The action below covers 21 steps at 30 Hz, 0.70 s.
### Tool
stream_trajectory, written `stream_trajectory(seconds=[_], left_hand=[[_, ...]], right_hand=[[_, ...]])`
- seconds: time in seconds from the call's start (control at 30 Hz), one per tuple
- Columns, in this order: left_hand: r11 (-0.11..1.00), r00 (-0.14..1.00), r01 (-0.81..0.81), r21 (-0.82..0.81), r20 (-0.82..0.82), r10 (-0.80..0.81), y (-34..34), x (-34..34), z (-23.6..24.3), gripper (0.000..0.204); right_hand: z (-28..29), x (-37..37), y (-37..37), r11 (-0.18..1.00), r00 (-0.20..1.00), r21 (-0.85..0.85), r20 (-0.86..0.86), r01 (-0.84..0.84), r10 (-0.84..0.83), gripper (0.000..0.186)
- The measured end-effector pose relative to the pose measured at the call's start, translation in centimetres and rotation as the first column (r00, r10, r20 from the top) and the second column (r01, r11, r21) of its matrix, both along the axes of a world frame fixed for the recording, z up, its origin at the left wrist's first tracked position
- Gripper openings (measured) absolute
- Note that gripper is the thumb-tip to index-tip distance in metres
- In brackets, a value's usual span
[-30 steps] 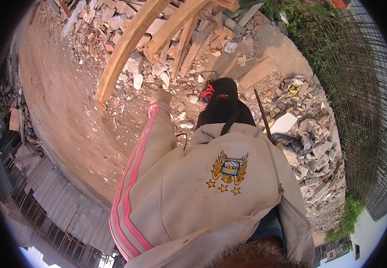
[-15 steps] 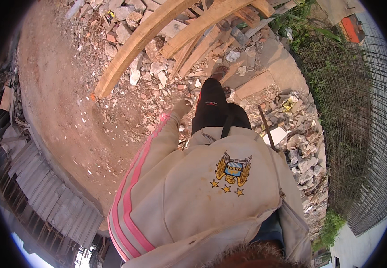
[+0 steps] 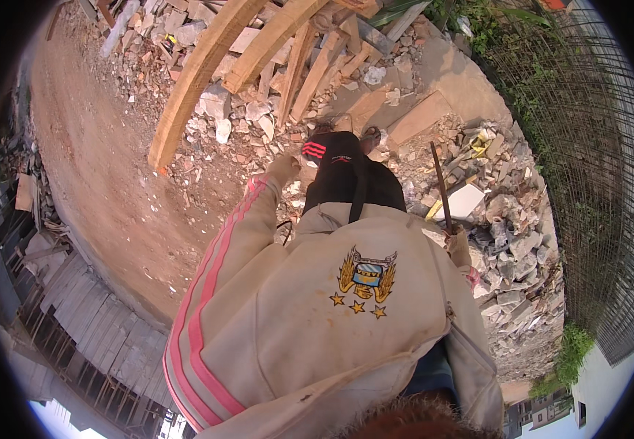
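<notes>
Near my left thigh, my left hand (image 3: 284,168) hangs with its fingers loosely bent and nothing visible in them. Beside my right hip, my right hand (image 3: 456,241) is closed around a long, dark, thin bar (image 3: 441,181) that points forward; my sleeve partly hides that hand. My black trousers (image 3: 350,175) with red stripes and my feet (image 3: 370,137) are over broken rubble (image 3: 258,110). A thin dark curved thing (image 3: 286,230) shows by my left hip, too small to make out.
Curved timber beams (image 3: 200,80) lie on rubble ahead. A dirt track (image 3: 90,161) curves along the left, beside grey boarded structures (image 3: 90,314). At right are more debris (image 3: 514,249), flat boards (image 3: 419,113), weeds (image 3: 500,44) and a tall wire mesh (image 3: 602,183).
My legs and feet have shifted in a stride and my left hand has swung slightly. My right hand now shows beside my hip on the bar. The surroundings shift slightly with my head.
</notes>
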<state>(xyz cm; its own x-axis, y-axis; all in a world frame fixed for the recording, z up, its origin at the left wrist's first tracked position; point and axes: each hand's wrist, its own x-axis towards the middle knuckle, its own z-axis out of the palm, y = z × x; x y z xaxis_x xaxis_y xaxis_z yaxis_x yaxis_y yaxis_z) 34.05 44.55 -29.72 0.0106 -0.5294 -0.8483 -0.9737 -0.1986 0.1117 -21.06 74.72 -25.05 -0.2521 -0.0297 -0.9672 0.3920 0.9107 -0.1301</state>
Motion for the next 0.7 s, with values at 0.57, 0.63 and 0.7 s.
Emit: stream_trajectory(seconds=[0.57,0.63,0.7], left_hand=[[0.931,0.934,0.341,0.132,0.068,-0.352,-10.0,-2.1,3.7,0.039],[0.915,0.918,0.378,0.142,0.069,-0.390,-11.2,-6.3,5.4,0.040],[0.856,0.834,0.501,0.124,-0.333,-0.440,-13.8,-10.9,9.6,0.036]], right_hand=[[-4.1,8.6,8.9,0.935,0.941,-0.101,-0.042,-0.339,0.337,0.029],[-3.8,8.4,6.4,0.952,0.963,-0.146,-0.055,-0.270,0.264,0.029],[-3.4,7.3,2.0,0.970,0.999,-0.239,0.001,-0.047,0.048,0.029]])
